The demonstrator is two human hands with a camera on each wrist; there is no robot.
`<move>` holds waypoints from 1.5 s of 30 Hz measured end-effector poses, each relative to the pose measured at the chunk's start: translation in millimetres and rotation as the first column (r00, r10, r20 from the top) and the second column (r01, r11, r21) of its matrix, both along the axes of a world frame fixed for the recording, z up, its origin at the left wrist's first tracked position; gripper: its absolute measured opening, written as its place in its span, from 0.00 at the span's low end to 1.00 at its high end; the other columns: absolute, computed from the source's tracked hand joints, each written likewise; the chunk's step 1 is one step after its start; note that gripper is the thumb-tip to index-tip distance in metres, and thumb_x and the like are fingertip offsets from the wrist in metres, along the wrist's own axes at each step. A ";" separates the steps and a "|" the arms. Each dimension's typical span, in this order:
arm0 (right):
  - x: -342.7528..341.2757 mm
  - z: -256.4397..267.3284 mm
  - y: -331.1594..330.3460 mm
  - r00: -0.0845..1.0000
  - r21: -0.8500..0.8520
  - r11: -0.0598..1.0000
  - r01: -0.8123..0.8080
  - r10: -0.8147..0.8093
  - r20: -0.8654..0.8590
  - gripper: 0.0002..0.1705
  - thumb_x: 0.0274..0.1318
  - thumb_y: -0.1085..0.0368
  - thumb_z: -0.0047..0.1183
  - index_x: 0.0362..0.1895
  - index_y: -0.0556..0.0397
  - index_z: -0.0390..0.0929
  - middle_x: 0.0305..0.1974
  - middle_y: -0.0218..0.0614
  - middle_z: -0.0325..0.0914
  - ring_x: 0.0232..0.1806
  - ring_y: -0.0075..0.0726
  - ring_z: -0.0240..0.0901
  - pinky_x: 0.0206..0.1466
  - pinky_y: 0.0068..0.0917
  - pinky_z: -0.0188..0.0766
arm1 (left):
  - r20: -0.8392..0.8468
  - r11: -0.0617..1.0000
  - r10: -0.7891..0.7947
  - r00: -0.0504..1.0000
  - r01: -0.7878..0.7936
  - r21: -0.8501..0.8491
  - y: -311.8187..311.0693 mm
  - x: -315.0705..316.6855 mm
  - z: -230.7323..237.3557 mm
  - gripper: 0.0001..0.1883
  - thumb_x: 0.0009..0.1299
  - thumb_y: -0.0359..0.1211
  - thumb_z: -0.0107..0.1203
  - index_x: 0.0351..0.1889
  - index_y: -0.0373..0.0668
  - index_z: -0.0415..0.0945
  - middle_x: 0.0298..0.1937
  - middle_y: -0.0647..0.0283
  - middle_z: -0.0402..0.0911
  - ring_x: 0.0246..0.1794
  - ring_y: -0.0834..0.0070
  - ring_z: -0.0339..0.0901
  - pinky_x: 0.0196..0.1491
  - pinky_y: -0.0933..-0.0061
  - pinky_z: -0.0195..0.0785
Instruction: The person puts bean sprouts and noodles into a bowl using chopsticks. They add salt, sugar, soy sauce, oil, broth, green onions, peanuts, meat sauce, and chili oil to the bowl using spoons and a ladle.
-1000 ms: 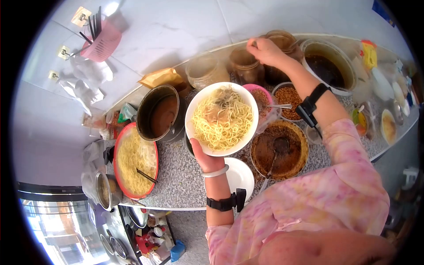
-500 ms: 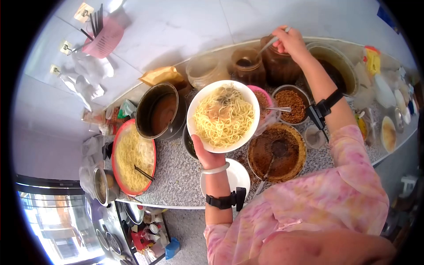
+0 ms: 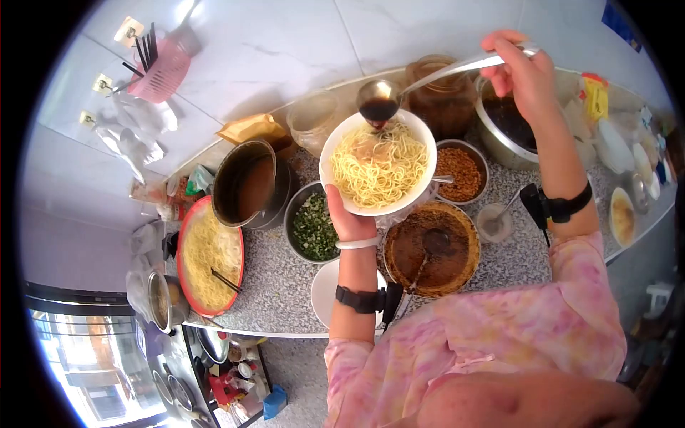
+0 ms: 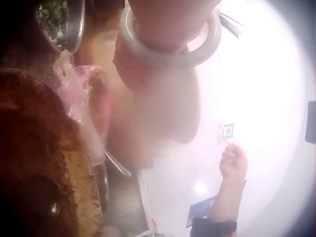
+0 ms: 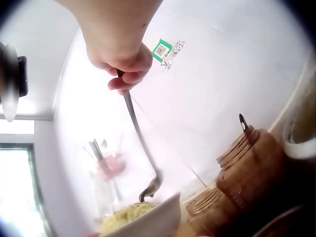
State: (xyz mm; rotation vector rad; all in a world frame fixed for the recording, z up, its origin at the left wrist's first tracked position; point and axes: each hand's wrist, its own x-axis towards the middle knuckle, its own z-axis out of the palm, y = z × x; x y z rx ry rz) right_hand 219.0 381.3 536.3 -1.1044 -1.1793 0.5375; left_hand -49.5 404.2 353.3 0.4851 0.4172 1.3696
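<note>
My left hand (image 3: 349, 217) grips the near edge of a white bowl (image 3: 325, 175), thumb against its side, raised over the counter. Yellow noodles (image 3: 378, 167) fill it, with a brownish sauce patch on top. My right hand (image 3: 524, 75) holds a long-handled metal ladle (image 3: 457, 68) by its end, up near the wall. Dark liquid (image 3: 378, 108) sits in the ladle's cup, which is tipped over the bowl's far rim. In the right wrist view, the ladle (image 5: 140, 133) slopes down to the noodles (image 5: 128, 215). The bowl is blurred in the left wrist view.
Below the bowl are chopped greens (image 3: 315, 227), a pan of brown paste (image 3: 432, 267) and a white plate (image 3: 325, 289). Brown jars (image 3: 442, 107) and a pot of dark liquid (image 3: 503, 118) line the back. A noodle tray (image 3: 210, 257) lies left.
My right hand has lifted the ladle from a jar at the back and brought its cup, with dark liquid, over the noodles. The bowl has shifted slightly right in view, uncovering the chopped greens.
</note>
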 end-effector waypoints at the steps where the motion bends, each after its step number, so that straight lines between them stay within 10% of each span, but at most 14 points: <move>1: -1.7 -1.1 -5.8 1.000 -0.003 1.000 0.001 -0.001 0.000 0.13 0.53 0.57 0.49 0.34 0.54 0.76 0.21 0.34 0.75 0.15 0.18 0.65 0.18 0.13 0.58 | 0.000 1.000 -0.001 1.000 0.001 -0.003 -0.6 2.3 1.7 0.29 0.71 0.47 0.34 0.64 0.38 0.52 0.64 0.54 0.59 0.62 0.59 0.60 0.62 0.58 0.55; 13: 3.1 -29.0 26.2 0.984 -0.091 0.985 0.148 -0.156 -0.086 0.12 0.58 0.60 0.44 0.36 0.55 0.74 0.23 0.37 0.76 0.16 0.19 0.66 0.20 0.16 0.63 | -0.017 1.000 0.004 1.000 -0.004 0.023 -13.9 1.5 6.3 0.30 0.70 0.47 0.34 0.64 0.38 0.51 0.64 0.52 0.59 0.62 0.58 0.60 0.62 0.57 0.55; 18: -1.3 -52.8 39.3 0.855 -0.098 0.973 -0.209 0.230 0.464 0.11 0.60 0.64 0.44 0.45 0.48 0.74 0.37 0.30 0.74 0.24 0.19 0.66 0.28 0.15 0.69 | 0.002 1.000 -0.013 1.000 0.013 0.027 -21.8 -7.3 8.3 0.30 0.71 0.48 0.34 0.64 0.39 0.50 0.63 0.53 0.59 0.61 0.59 0.61 0.61 0.59 0.57; 22: 13.6 -16.1 21.2 0.701 0.166 0.977 -0.130 -0.028 0.713 0.09 0.60 0.67 0.43 0.43 0.50 0.74 0.35 0.29 0.73 0.25 0.16 0.66 0.26 0.15 0.67 | -0.065 0.998 0.047 0.997 -0.044 0.053 -29.1 -12.3 14.5 0.31 0.70 0.49 0.35 0.65 0.39 0.50 0.64 0.53 0.59 0.61 0.60 0.61 0.61 0.59 0.56; 27: 23.6 19.8 20.4 0.802 -0.015 0.999 0.034 -0.019 0.597 0.10 0.59 0.62 0.44 0.31 0.55 0.72 0.17 0.31 0.68 0.15 0.23 0.64 0.20 0.23 0.62 | -0.068 0.996 0.036 0.997 -0.030 0.089 -35.3 -14.5 17.9 0.32 0.69 0.50 0.36 0.65 0.38 0.50 0.64 0.53 0.58 0.62 0.60 0.60 0.61 0.59 0.56; 29: 31.1 7.1 47.9 0.856 -0.339 0.938 0.069 0.119 0.503 0.09 0.59 0.62 0.46 0.32 0.54 0.73 0.17 0.32 0.69 0.16 0.24 0.65 0.21 0.24 0.63 | -0.071 0.992 0.010 0.997 -0.001 0.125 -39.0 -13.3 22.4 0.33 0.69 0.51 0.37 0.65 0.38 0.50 0.64 0.54 0.58 0.62 0.60 0.60 0.62 0.59 0.55; 45: 56.5 -88.3 152.7 0.792 -0.516 0.856 -0.016 0.325 0.516 0.16 0.46 0.56 0.47 0.32 0.55 0.77 0.17 0.37 0.73 0.14 0.32 0.68 0.20 0.27 0.64 | -0.120 0.999 0.052 0.991 -0.052 0.006 -50.9 4.9 25.8 0.33 0.69 0.51 0.35 0.65 0.38 0.50 0.64 0.53 0.58 0.62 0.59 0.60 0.61 0.58 0.55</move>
